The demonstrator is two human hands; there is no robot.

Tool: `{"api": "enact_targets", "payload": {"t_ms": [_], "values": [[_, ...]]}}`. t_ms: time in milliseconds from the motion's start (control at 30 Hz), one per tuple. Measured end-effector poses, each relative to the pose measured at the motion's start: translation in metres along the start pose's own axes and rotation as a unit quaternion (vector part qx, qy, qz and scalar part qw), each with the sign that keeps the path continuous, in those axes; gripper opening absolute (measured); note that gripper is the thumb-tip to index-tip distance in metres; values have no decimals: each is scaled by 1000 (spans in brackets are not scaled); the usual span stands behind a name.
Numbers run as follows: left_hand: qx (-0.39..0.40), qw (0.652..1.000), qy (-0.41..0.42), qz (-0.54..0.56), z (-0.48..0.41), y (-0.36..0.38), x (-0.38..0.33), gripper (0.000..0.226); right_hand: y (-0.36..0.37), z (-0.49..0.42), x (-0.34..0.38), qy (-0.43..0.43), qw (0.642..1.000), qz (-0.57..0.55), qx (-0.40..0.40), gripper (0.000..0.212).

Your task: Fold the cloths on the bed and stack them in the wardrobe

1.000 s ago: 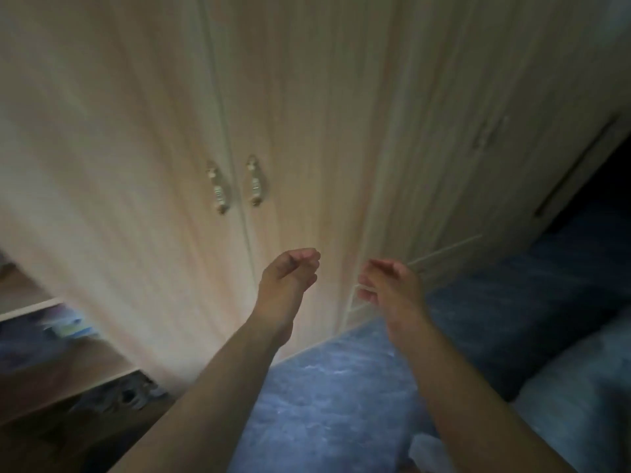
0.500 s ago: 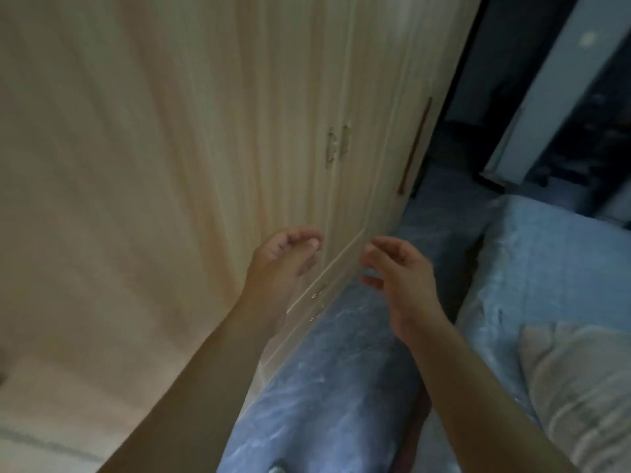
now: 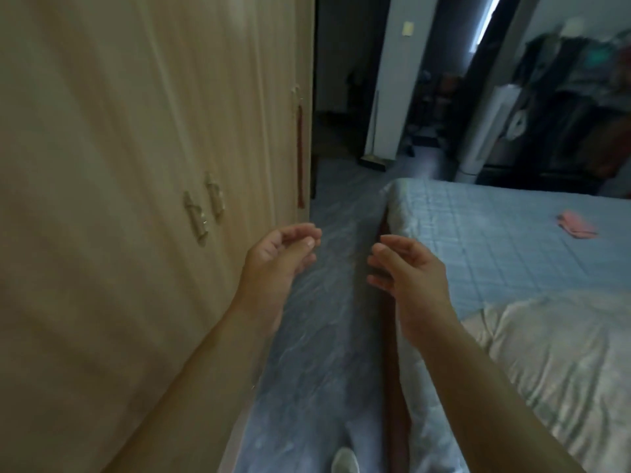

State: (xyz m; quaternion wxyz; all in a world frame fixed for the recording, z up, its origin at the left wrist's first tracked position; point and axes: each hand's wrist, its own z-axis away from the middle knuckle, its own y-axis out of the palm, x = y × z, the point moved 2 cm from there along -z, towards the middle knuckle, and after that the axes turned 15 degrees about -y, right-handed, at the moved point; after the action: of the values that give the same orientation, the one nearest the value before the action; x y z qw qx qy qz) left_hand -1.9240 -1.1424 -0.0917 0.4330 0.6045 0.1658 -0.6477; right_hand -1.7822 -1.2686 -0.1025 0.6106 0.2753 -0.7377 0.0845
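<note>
The light wooden wardrobe [image 3: 129,186] fills the left side, its doors closed, with a pair of handles [image 3: 204,208] at mid height. The bed [image 3: 505,240] with a blue quilted cover lies at the right. A small pink cloth [image 3: 577,226] rests on it at the far right. A pale striped cloth [image 3: 560,356] lies crumpled on the near part of the bed. My left hand [image 3: 278,259] and my right hand [image 3: 406,278] hover empty over the floor strip between wardrobe and bed, fingers loosely curled and apart.
A narrow strip of blue marbled floor [image 3: 327,336] runs between wardrobe and bed toward a dark doorway [image 3: 345,83]. A white tower fan [image 3: 485,131] stands beyond the bed's foot. Dark clutter fills the far right. A foot [image 3: 345,460] shows at the bottom.
The view has swung right from the wardrobe doors toward the bed, bringing the pink cloth and doorway into sight. Both hands stay raised and empty.
</note>
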Motion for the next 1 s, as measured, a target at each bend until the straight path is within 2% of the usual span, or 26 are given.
{"api": "enact_targets", "payload": {"t_ms": [100,233,567,1000], "values": [[33,999,-6,-3,-60,30,0,18,-13,-54,-17,-14,999,6,-33,22],[47,999,-10,-19,-142,78,-5,18,-30,-137,-35,-12,998,-7,-59,15],[66,997,-22,-22,-319,165,-32,18,-45,-327,-60,-10,997,13,-74,20],[108,992,-41,-44,-596,210,-57,16,8,-566,-139,-1,991,54,-123,18]]}}
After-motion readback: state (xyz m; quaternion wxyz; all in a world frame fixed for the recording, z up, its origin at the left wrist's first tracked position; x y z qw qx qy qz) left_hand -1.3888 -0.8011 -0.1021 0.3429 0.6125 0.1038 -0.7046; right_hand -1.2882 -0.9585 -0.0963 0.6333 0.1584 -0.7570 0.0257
